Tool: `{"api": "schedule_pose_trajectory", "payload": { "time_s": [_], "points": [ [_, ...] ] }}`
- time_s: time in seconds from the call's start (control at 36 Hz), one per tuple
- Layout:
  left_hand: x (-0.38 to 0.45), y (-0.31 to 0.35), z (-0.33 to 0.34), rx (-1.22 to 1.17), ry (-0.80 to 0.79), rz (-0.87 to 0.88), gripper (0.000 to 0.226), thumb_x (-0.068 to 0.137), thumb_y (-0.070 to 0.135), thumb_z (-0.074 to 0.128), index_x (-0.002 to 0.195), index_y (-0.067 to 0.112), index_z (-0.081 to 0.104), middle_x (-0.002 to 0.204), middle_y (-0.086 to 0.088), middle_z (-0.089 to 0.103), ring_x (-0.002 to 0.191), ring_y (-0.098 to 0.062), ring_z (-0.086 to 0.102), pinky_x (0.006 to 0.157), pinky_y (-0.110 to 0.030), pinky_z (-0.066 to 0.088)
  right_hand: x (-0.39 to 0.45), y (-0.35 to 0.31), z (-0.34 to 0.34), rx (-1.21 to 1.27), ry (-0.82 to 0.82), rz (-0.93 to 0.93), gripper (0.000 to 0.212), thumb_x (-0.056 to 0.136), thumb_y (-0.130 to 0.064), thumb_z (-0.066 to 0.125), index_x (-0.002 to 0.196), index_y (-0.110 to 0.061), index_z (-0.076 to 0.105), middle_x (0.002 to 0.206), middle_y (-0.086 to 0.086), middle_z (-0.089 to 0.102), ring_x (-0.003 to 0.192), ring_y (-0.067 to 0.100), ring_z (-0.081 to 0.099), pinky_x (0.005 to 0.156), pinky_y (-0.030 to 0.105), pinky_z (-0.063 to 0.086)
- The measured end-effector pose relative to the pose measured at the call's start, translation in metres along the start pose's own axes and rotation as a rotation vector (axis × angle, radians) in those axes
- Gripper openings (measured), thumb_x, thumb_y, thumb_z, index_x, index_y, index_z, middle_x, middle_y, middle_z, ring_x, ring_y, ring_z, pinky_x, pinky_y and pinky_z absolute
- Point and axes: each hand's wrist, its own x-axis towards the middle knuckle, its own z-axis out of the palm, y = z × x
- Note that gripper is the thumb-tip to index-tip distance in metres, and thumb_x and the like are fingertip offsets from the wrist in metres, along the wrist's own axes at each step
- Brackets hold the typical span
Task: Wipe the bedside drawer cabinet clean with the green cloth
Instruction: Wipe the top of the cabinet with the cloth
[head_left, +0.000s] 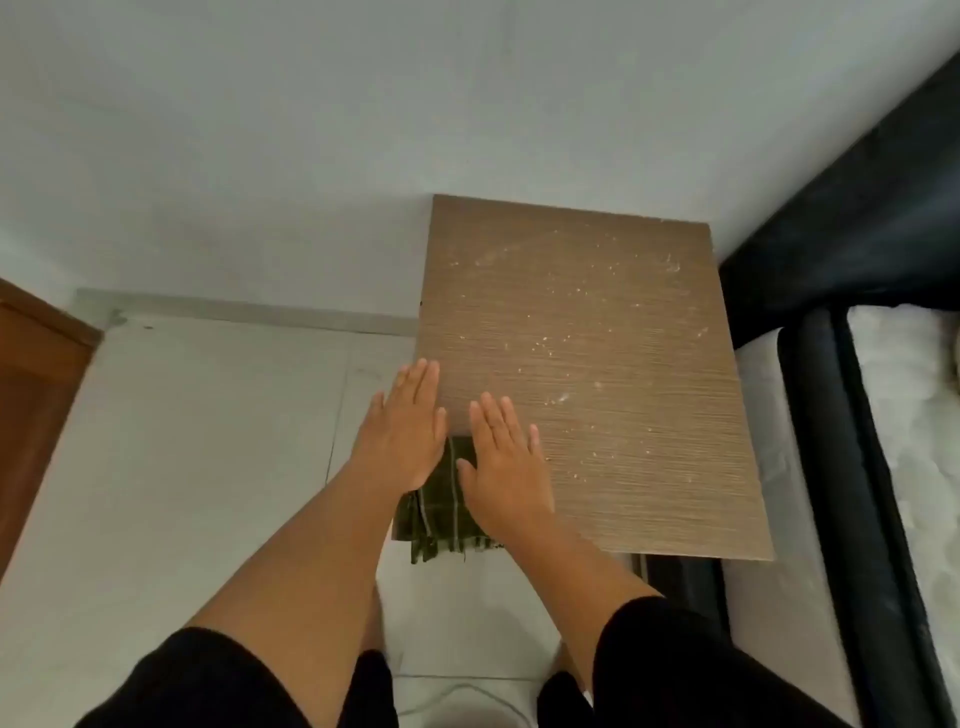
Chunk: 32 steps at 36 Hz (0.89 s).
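The bedside cabinet (613, 332) has a brown wood-grain top speckled with white crumbs and dust, mostly across its middle and far right. A dark green checked cloth (441, 512) lies folded on the top's near left corner, its fringe hanging over the front edge. My left hand (408, 431) is stretched out flat, fingers together, over the cabinet's left edge and the cloth's left part. My right hand (506, 467) is flat, palm down, over the cloth's right part. Neither hand is closed around the cloth; whether the palms press on it I cannot tell.
A black bed frame (841, 332) with a white mattress (914, 415) stands close on the right. A pale wall runs behind the cabinet. White floor tiles (197, 467) lie to the left, with a brown wooden door (36, 389) at the far left. A thin white cable (467, 696) lies by my feet.
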Motion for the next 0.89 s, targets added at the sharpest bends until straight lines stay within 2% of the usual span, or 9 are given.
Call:
{"api": "schedule_pose_trajectory", "payload": {
  "time_s": [0.14, 0.28, 0.39, 0.5, 0.61, 0.67, 0.75, 0.83, 0.89],
  "points": [
    [0.015, -0.017, 0.024, -0.019, -0.093, -0.044, 0.058, 0.101, 0.030, 0.024, 0.151, 0.015, 0.001, 0.161, -0.002, 0.001, 0.149, -0.019, 0.003, 0.121, -0.043, 0.014, 0.015, 0.005, 0.025, -0.054, -0.134, -0.002, 0.076, 0.095, -0.039, 0.046, 0.150, -0.018, -0.002, 0.159, 0.000, -0.007, 0.146, 0.018, -0.009, 0.118, 0.041, -0.001],
    [0.021, -0.025, 0.036, -0.096, -0.109, -0.070, 0.059, 0.100, 0.030, 0.030, 0.151, 0.016, 0.004, 0.160, -0.002, 0.007, 0.145, -0.021, 0.019, 0.118, -0.044, 0.025, 0.025, 0.008, 0.034, -0.042, -0.028, -0.023, 0.079, 0.083, -0.037, 0.065, 0.146, -0.020, 0.020, 0.148, 0.003, 0.029, 0.135, 0.022, 0.026, 0.112, 0.039, 0.025],
    [0.023, -0.029, 0.036, -0.108, -0.114, -0.079, 0.059, 0.100, 0.029, 0.030, 0.151, 0.014, 0.005, 0.159, -0.005, 0.011, 0.144, -0.022, 0.023, 0.117, -0.040, 0.026, 0.033, 0.004, 0.025, -0.092, -0.052, -0.035, 0.058, 0.080, -0.035, 0.069, 0.128, -0.016, 0.042, 0.124, 0.005, 0.051, 0.115, 0.024, 0.045, 0.100, 0.037, 0.037],
    [0.028, -0.031, 0.028, -0.154, -0.113, -0.095, 0.056, 0.100, 0.027, 0.029, 0.150, 0.014, 0.009, 0.158, -0.006, 0.013, 0.143, -0.022, 0.024, 0.116, -0.041, 0.028, 0.043, -0.001, 0.007, 0.023, -0.343, 0.008, 0.029, 0.083, -0.020, 0.065, 0.109, -0.012, 0.055, 0.097, 0.008, 0.060, 0.091, 0.025, 0.058, 0.081, 0.035, 0.052],
    [0.045, -0.032, 0.008, -0.233, -0.056, -0.134, 0.052, 0.101, 0.023, 0.029, 0.150, 0.013, 0.012, 0.159, -0.006, 0.014, 0.145, -0.022, 0.021, 0.116, -0.038, 0.023, 0.067, -0.001, -0.029, 0.149, -0.404, 0.026, 0.010, 0.081, -0.016, 0.063, 0.085, -0.011, 0.055, 0.080, 0.006, 0.058, 0.079, 0.024, 0.059, 0.061, 0.028, 0.046],
    [0.056, -0.032, -0.004, -0.275, -0.043, -0.159, 0.054, 0.101, 0.023, 0.028, 0.151, 0.011, 0.010, 0.160, -0.006, 0.011, 0.147, -0.022, 0.014, 0.118, -0.035, 0.018, 0.082, -0.002, -0.055, 0.216, -0.370, 0.039, 0.014, 0.083, -0.012, 0.059, 0.073, -0.013, 0.050, 0.071, 0.003, 0.054, 0.071, 0.020, 0.056, 0.055, 0.025, 0.043],
    [0.073, -0.030, -0.014, -0.358, -0.020, -0.190, 0.048, 0.101, 0.021, 0.032, 0.146, 0.008, 0.024, 0.154, -0.011, 0.028, 0.139, -0.026, 0.032, 0.111, -0.035, 0.030, 0.107, -0.003, -0.091, 0.296, -0.318, 0.065, 0.004, 0.087, -0.010, 0.054, 0.089, -0.012, 0.054, 0.082, 0.005, 0.060, 0.082, 0.022, 0.062, 0.069, 0.028, 0.052],
    [0.093, -0.024, -0.021, -0.470, -0.023, -0.197, 0.036, 0.100, 0.021, 0.035, 0.134, 0.010, 0.040, 0.137, -0.013, 0.047, 0.121, -0.027, 0.049, 0.088, -0.031, 0.039, 0.136, -0.003, -0.121, 0.303, -0.189, 0.047, 0.029, 0.089, -0.007, 0.051, 0.118, -0.013, 0.049, 0.097, 0.007, 0.061, 0.088, 0.022, 0.061, 0.069, 0.027, 0.049],
    [0.108, -0.017, -0.026, -0.554, -0.019, -0.196, 0.036, 0.101, 0.022, 0.033, 0.133, 0.011, 0.043, 0.134, -0.013, 0.050, 0.121, -0.027, 0.049, 0.086, -0.028, 0.036, 0.155, -0.003, -0.139, 0.271, -0.046, -0.004, 0.039, 0.088, -0.005, 0.051, 0.125, -0.017, 0.046, 0.102, 0.008, 0.060, 0.087, 0.022, 0.059, 0.061, 0.023, 0.046]
  ]
}}
